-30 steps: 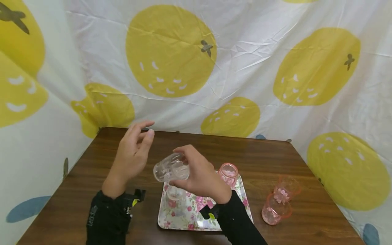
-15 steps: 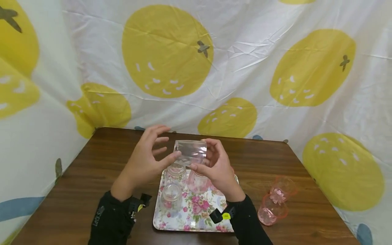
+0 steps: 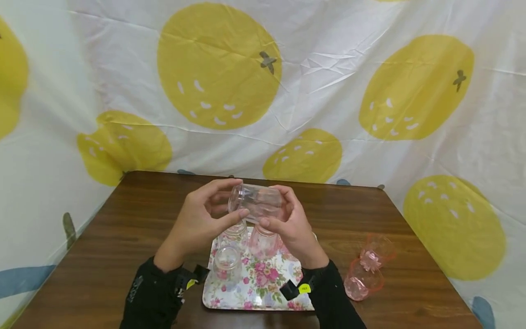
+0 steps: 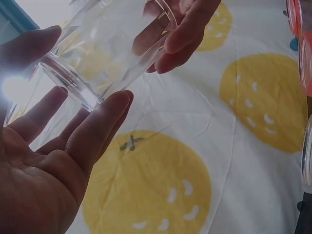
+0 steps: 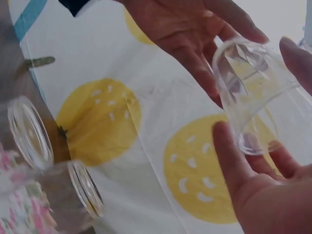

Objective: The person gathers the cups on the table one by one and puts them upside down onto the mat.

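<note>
A clear, faceted drinking glass lies sideways in the air over the back of the floral tray. My left hand holds its thick base end, the thumb on the near side and the fingers behind. My right hand grips the opposite, rim end between thumb and fingers. In the left wrist view the base sits between the left thumb and fingers. Below on the tray, two clear glasses and a pink glass stand upside down. My right hand hides part of the tray's right side.
Two pink glasses with red rims stand close together on the brown wooden table, right of the tray. Behind the table hangs a white curtain with yellow fruit prints.
My right hand has turned the glass from a slanted pose to sideways and shifted it right. My left hand has come in from the left and taken hold of its base end.
</note>
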### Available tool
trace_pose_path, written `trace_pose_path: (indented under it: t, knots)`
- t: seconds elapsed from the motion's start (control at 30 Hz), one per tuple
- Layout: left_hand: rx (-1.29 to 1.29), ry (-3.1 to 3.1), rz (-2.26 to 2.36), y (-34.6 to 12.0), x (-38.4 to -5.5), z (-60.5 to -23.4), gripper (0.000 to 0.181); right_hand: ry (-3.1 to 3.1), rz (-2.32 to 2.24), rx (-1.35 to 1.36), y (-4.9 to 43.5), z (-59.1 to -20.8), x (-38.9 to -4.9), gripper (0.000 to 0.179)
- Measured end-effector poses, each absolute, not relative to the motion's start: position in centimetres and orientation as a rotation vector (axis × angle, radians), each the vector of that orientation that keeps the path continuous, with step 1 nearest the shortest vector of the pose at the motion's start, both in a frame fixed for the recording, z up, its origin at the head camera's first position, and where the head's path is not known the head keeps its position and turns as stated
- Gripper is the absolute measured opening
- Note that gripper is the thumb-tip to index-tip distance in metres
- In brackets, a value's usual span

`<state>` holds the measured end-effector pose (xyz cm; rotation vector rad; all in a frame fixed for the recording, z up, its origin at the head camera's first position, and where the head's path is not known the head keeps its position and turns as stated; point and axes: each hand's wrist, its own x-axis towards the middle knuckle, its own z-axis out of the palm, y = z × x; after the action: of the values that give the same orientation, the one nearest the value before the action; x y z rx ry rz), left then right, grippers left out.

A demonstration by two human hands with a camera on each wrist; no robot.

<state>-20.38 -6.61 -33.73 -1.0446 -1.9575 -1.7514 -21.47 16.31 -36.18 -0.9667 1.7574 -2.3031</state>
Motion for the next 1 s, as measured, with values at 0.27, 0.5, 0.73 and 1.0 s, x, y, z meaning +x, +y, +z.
trace_pose_path:
  t: [0.27,0.5,0.73,1.0]
  knots:
    - [-1.003,-2.022,-1.577,-6.6,-19.8,-33.6,0.054,2.009,-2.115,-1.013,18.8,-34.8,-21.5,0.081]
    - [-0.977,-2.134,-1.324,-5.9,-19.0,-33.1,0.054,2.150,-2.235,-0.858,20.9,-33.7,-21.3,0.052]
    - [-1.030,-2.213,-1.089,-4.7,-18.6,-33.6,0.054,2.273,-2.254,-0.696,21.8,-33.4,-21.2,0.052]
    - [-1.054,-2.379,-0.947,-3.7,-18.2,-34.2,0.050,2.329,-2.252,-0.644,22.3,-33.3,-21.3,0.051]
